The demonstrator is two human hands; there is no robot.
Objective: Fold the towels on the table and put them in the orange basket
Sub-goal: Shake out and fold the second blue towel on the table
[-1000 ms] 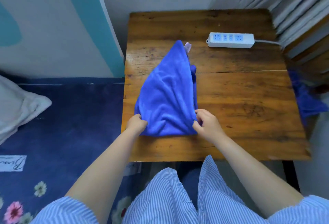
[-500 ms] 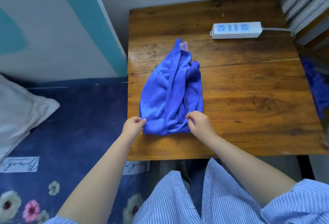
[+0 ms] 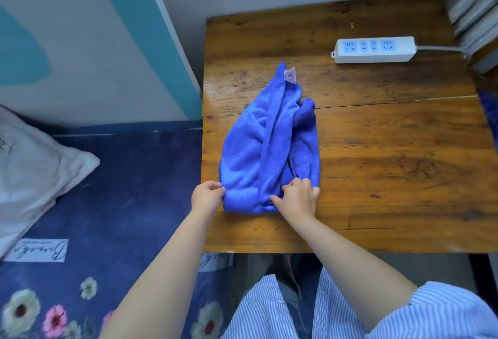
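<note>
The right hand (image 3: 297, 198) covers the towel's (image 3: 258, 150) near right corner, so its grip there cannot be made out. The small tag (image 3: 290, 75) at the towel's far tip is too small to read. The strip's (image 3: 374, 49) cord (image 3: 442, 48) passes behind clutter at the right edge.

Arms: bare from wrist to above the elbow, no watch or bands seen.
Right sleeve: short blue-and-white pinstriped cotton sleeve (image 3: 442, 309), loose cuff ending above the elbow.
Trousers: matching blue-and-white pinstriped fabric trousers (image 3: 269, 309), thin vertical stripes, soft folds at both knees.
Hands: left hand (image 3: 206, 195) and right hand (image 3: 299, 198) ungloved, no rings visible.
</note>
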